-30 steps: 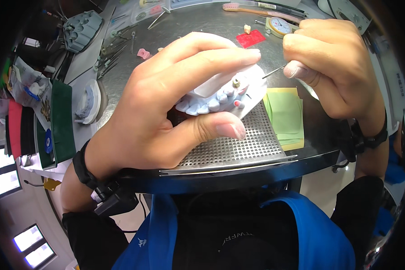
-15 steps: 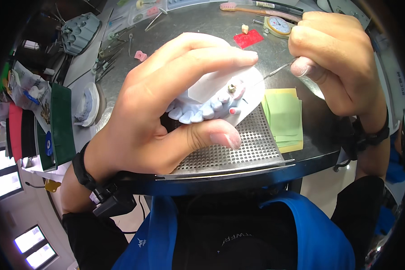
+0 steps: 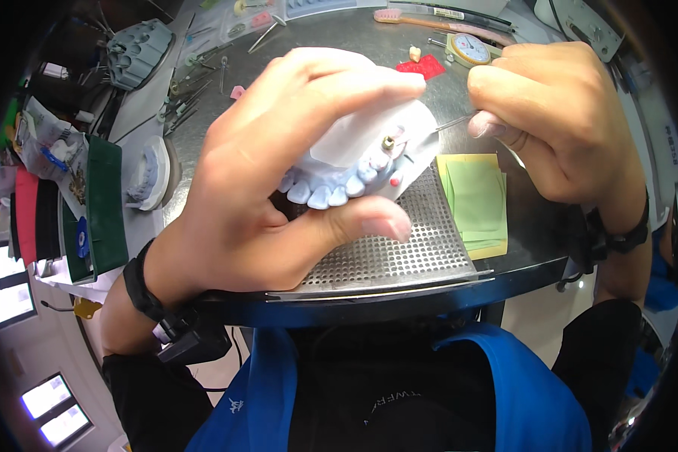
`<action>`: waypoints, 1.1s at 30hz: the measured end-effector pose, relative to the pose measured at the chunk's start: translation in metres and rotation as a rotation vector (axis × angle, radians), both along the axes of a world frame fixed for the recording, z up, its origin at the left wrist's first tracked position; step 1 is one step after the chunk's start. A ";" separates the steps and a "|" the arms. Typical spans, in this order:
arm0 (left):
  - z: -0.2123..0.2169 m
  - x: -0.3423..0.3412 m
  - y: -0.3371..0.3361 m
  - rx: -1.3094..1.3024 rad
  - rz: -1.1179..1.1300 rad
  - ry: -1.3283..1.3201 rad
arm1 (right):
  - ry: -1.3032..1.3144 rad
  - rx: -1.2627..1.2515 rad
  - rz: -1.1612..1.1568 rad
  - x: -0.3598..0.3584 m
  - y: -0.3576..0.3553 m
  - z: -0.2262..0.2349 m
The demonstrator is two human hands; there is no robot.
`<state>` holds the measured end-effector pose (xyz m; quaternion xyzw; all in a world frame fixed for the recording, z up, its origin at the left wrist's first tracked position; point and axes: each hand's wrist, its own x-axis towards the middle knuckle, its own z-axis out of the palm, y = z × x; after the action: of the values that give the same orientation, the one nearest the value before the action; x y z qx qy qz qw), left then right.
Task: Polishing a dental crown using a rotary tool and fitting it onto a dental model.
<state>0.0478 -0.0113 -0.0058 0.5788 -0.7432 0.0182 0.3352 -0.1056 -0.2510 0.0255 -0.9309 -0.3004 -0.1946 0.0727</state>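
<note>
My left hand (image 3: pixel 256 173) grips a dental model (image 3: pixel 339 143) with a white base and pale blue teeth, fingers over the far side and thumb along the near side. A small brass-coloured post (image 3: pixel 388 142) sits in the tooth row, and a red spot marks the model's near right side. In my right hand (image 3: pixel 550 120), closed in a fist, is a thin metal dental instrument (image 3: pixel 453 123). Its shaft points left to the model, near the post; the exact tip is hard to make out. Most of the handle is hidden in the fist.
Below the model lies a perforated metal plate (image 3: pixel 384 260), with green paper slips (image 3: pixel 476 196) to its right. Farther back are a red sheet (image 3: pixel 423 68), a single tooth (image 3: pixel 415 53), a dial gauge (image 3: pixel 471 48) and a pink toothbrush (image 3: pixel 429 22). Another dental model (image 3: pixel 151 177) stands at left.
The model has tilted slightly in my left hand, so the front teeth and brass post show more plainly. My right hand with the instrument has shifted a little left and nearer.
</note>
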 end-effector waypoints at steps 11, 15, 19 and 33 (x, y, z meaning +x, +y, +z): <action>-0.005 -0.012 0.010 -0.110 0.283 0.241 | -0.122 0.119 -0.389 0.019 -0.034 -0.019; -0.013 -0.003 0.006 -0.214 0.352 0.372 | -0.032 0.050 -0.696 0.030 -0.055 -0.023; -0.018 0.003 0.005 -0.266 0.365 0.594 | -0.133 0.139 -0.655 0.033 -0.033 -0.024; -0.016 -0.008 0.006 -0.047 0.234 0.614 | 0.069 0.258 -0.190 0.035 0.003 -0.017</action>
<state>0.0394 -0.0057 -0.0219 0.6309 -0.5353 -0.1018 0.5524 -0.0705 -0.2480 0.0086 -0.9443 -0.1807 -0.2052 0.1830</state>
